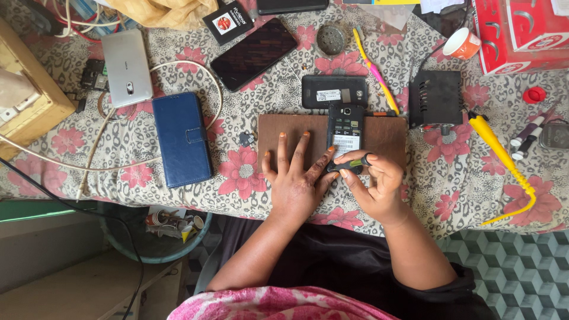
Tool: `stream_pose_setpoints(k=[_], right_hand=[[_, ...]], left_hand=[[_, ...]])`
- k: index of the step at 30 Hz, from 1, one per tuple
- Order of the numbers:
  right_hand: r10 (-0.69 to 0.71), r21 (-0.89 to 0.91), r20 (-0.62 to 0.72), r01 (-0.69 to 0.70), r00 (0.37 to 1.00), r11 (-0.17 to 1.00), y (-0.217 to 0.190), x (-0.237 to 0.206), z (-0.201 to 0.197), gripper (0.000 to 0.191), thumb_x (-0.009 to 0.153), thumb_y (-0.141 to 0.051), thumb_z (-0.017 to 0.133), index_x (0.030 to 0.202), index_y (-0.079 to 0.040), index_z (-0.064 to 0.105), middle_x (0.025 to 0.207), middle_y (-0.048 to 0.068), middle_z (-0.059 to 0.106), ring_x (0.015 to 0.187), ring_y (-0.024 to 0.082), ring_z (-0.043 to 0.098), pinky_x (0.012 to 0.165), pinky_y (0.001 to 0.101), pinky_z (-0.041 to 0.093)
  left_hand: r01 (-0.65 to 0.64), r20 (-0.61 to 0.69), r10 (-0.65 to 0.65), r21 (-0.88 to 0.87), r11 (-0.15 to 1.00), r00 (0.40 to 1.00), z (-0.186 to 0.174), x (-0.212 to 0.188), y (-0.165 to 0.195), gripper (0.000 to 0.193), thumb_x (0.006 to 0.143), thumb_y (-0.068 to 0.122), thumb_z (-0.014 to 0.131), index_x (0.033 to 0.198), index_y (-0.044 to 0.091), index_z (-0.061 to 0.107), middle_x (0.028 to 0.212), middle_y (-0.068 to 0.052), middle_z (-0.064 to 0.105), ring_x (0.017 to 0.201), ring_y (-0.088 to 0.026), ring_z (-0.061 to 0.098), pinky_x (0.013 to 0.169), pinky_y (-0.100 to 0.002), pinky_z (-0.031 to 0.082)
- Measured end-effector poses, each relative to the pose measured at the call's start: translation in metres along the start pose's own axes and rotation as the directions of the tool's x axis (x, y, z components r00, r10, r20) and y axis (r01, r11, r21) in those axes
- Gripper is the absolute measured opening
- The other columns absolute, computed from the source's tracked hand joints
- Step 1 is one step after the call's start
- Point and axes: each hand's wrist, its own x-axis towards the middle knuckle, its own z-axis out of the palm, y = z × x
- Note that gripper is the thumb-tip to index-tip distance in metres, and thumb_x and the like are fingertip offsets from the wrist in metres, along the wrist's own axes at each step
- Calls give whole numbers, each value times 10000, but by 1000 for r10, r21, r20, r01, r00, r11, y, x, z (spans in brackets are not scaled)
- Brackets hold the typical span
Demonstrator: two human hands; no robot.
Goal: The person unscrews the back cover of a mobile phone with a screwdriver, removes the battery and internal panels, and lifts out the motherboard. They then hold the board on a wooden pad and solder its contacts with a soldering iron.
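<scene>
A small black phone (345, 129) with its back cover off lies on a brown board (388, 135) at the table's front middle. My left hand (294, 178) rests flat on the board, fingers spread, its thumb touching the phone's lower left edge. My right hand (374, 185) pinches a small dark screwdriver (349, 165) with a green band, held across the phone's lower end. The phone's black back cover (333, 90) lies just behind the board.
On the floral cloth lie a blue wallet case (181, 138), a silver phone (126, 67), a dark phone (253, 53), a black box (436, 98), a yellow tool (496, 148), a pink and yellow toothbrush (374, 69), and white cables (95, 160). A red carton (521, 35) stands back right.
</scene>
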Motion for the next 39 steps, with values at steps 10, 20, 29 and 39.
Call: stream_pose_setpoints(k=[10,20,29,39], right_hand=[[-104,-162,-32,98,994,982,10,30,23,646,944,107,704,1374,-186,320,1199,192,587,1081,272,667,959,409,608],[-105,-279,-28,93,994,956,-5,28,11,641,927,64,701,1362,-171,293,1132,127,634,1072,272,663,1121,527,476],[-128,-233,-45,114,991,966,7,14,19,653,953,47,715,1381,-182,279,1145,136,612,1074,229,639,1019,432,543],[-87,-214,-67,71,994,974,8,-16,6,680,941,68,722,1408,-164,286,1171,194,589,1071,245,654,938,363,572]], left_hand=[[-7,-14,7,17,1000,1000,-7,13,-28,500,873,556,724,1344,395,685,1580,-75,446,1514,-402,284,1137,-687,190],[-1,7,1,17,1000,1000,-3,3,-15,506,864,563,721,1341,400,681,1577,-70,446,1511,-401,286,1135,-691,194],[-7,3,7,32,999,1000,0,-5,-16,504,872,558,723,1352,411,673,1580,-64,445,1515,-398,284,1129,-691,194],[-1,12,0,45,999,1000,11,-20,3,509,872,555,721,1358,411,671,1585,-62,442,1518,-397,281,1135,-693,190]])
